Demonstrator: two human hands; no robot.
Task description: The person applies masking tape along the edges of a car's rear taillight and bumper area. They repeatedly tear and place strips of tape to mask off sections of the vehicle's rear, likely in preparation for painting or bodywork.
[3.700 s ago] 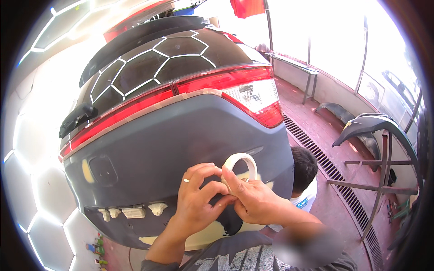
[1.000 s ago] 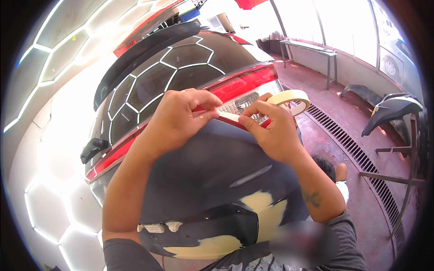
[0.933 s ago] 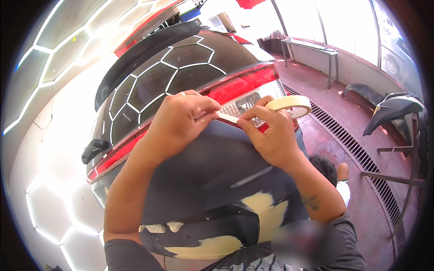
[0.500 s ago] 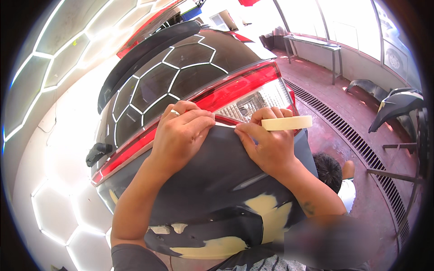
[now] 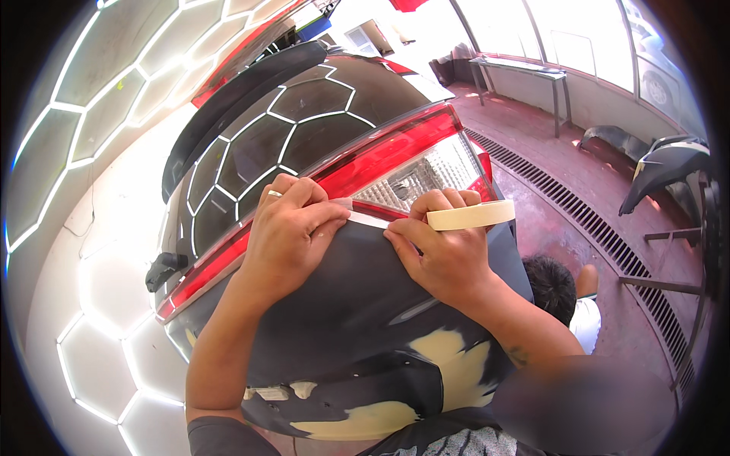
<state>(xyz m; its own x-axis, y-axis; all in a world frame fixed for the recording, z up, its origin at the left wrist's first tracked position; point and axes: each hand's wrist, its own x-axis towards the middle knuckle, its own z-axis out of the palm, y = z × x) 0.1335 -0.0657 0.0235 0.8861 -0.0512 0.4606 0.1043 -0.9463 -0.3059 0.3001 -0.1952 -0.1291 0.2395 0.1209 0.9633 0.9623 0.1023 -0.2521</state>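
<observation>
A short strip of pale masking tape (image 5: pixel 367 220) runs between my two hands, along the lower edge of the red and clear tail light (image 5: pixel 414 178). My left hand (image 5: pixel 293 228) pinches the strip's left end with thumb and forefinger; a ring is on one finger. My right hand (image 5: pixel 449 247) is closed, thumb and forefinger on the strip's other end, with the cream roll of masking tape (image 5: pixel 471 216) hooked at its fingers. Under both hands lies the dull dark grey tailgate panel (image 5: pixel 342 296) of a car, with beige filler patches (image 5: pixel 452 365) lower down.
Another person's dark-haired head (image 5: pixel 549 285) is low beside the car's right side. A floor drain grate (image 5: pixel 578 220) curves past on the right, with a metal bench (image 5: pixel 525 68) and loose dark bumper parts (image 5: pixel 665 171) beyond. The rear spoiler (image 5: pixel 236 106) juts out at upper left.
Both hands have shifted slightly left in the picture, the right one also down. The tape roll moved with the right hand, and the view of the car shifted a little.
</observation>
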